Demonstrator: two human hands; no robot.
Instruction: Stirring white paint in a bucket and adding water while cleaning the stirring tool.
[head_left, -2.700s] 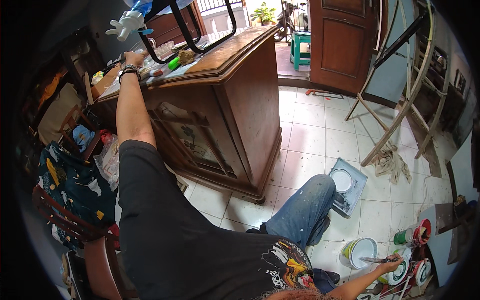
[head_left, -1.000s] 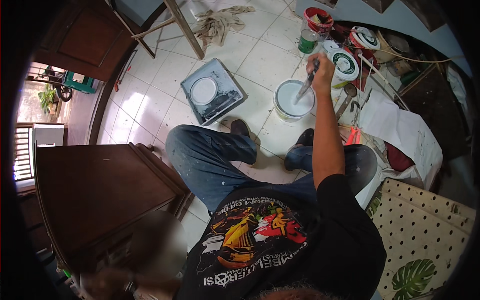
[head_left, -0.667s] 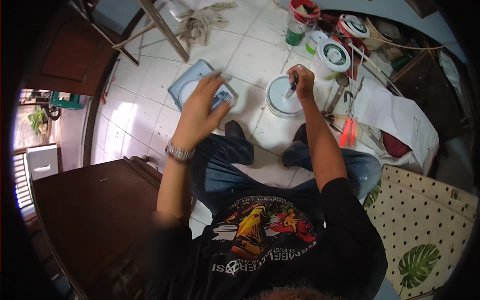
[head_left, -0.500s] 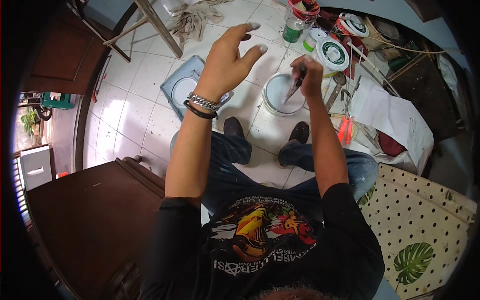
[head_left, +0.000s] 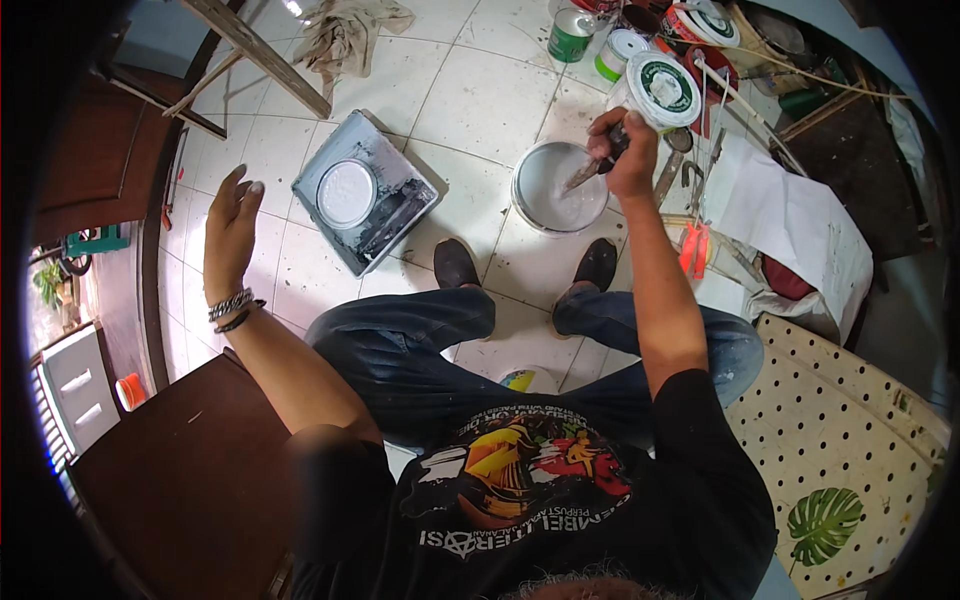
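Observation:
My right hand point(head_left: 630, 155) is closed round the dark handle of a tool point(head_left: 582, 177) with a tapered, paint-smeared blade; its exact kind is unclear. The blade points down into a white bucket point(head_left: 517, 200) of pale grey-white paint, over the right part of its opening. To the left, my left hand point(head_left: 232, 232) hangs in the air with fingers stretched out and nothing in it. It is nearest to a grey paint tray point(head_left: 385, 140) with dark smears. On the tray sits a round container or lid point(head_left: 347, 195) bearing white paint.
A white lidded tub point(head_left: 664, 88), a green-banded can point(head_left: 571, 36) and other pots crowd the far right. Hammers point(head_left: 678, 160) and orange-handled pliers point(head_left: 693, 250) lie near white sheeting point(head_left: 770, 220). Wooden ladder legs point(head_left: 265, 55) and a cloth point(head_left: 345, 30) are at far left.
My left hand has swung left and nearer, away from above the tray, which now shows fully. The right hand stays at the bucket, with the tool tilted more sideways.

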